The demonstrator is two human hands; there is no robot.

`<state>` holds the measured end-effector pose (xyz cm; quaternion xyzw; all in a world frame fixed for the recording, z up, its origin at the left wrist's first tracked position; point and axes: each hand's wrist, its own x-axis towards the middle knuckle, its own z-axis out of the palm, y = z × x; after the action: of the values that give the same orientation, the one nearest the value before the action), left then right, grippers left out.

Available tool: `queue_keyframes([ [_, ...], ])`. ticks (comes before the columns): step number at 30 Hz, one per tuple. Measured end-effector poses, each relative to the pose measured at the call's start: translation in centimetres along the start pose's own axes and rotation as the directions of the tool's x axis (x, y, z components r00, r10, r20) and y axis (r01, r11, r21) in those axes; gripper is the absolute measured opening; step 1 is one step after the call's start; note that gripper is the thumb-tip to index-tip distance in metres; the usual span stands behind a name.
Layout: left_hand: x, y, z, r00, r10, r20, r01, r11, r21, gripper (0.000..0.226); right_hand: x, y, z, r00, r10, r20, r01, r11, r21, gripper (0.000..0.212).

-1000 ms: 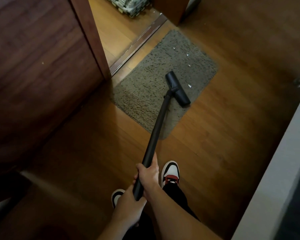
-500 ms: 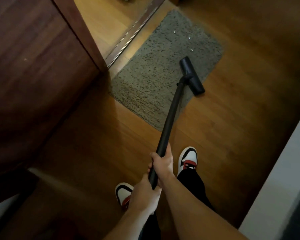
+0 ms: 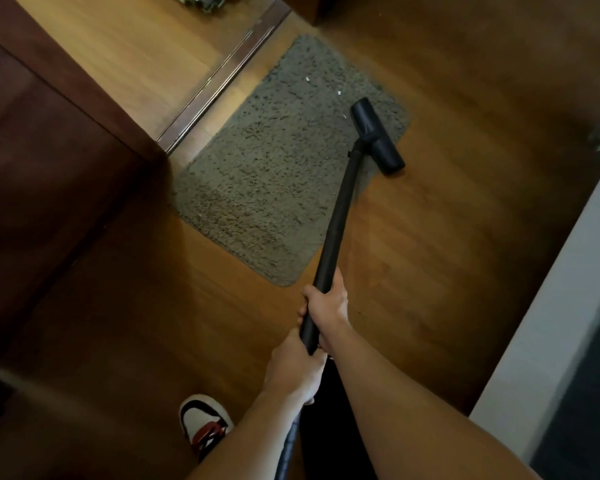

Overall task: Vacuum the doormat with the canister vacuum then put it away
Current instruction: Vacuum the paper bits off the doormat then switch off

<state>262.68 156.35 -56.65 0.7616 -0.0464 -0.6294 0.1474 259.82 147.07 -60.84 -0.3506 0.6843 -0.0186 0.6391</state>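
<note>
A grey shaggy doormat [image 3: 278, 174] lies on the wooden floor by a door threshold. A few white crumbs [image 3: 340, 93] dot its far right part. The black floor nozzle [image 3: 376, 136] of the vacuum rests at the mat's right edge, its near end over bare floor. The black wand [image 3: 336, 223] runs from the nozzle down to my hands. My right hand [image 3: 328, 306] grips the wand higher up. Just below it, my left hand [image 3: 293, 372] holds the wand's lower end, where the ribbed hose [image 3: 288, 448] starts. The canister itself is out of sight.
A dark wooden door [image 3: 56, 140] stands open on the left. A metal threshold strip [image 3: 222, 77] runs diagonally behind the mat. A white wall or cabinet edge [image 3: 551, 323] bounds the right side. My left shoe [image 3: 205, 424] is on the floor below the hands.
The nozzle has slid from the middle of the mat to its right edge, partly onto the bare floor. One crumb beside the nozzle's earlier place is gone. The view shifted with my head.
</note>
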Motion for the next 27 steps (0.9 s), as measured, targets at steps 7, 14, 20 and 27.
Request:
queue_keyframes([
  [7,0.6,0.2,0.2,1.000,0.001,0.001,-0.001,1.000,-0.010,0.030,0.5,-0.2,-0.2,1.000,0.005,-0.009,-0.005,1.000,0.004,0.080],
  [14,-1.5,-4.6,-1.4,0.999,0.037,-0.036,-0.037,0.999,-0.024,0.022,-2.5,3.1,2.8,0.999,0.028,-0.017,-0.028,1.000,0.000,0.076],
  [20,-3.4,-10.2,-5.1,0.996,0.076,-0.038,-0.076,0.997,0.012,0.023,-6.5,6.6,7.5,0.999,0.039,-0.008,-0.039,0.999,-0.013,0.079],
  [27,-5.6,-16.3,-10.4,0.996,-0.046,0.071,0.049,0.998,-0.046,0.026,-11.0,10.5,13.6,0.997,0.062,0.040,-0.061,0.997,-0.048,0.085],
])
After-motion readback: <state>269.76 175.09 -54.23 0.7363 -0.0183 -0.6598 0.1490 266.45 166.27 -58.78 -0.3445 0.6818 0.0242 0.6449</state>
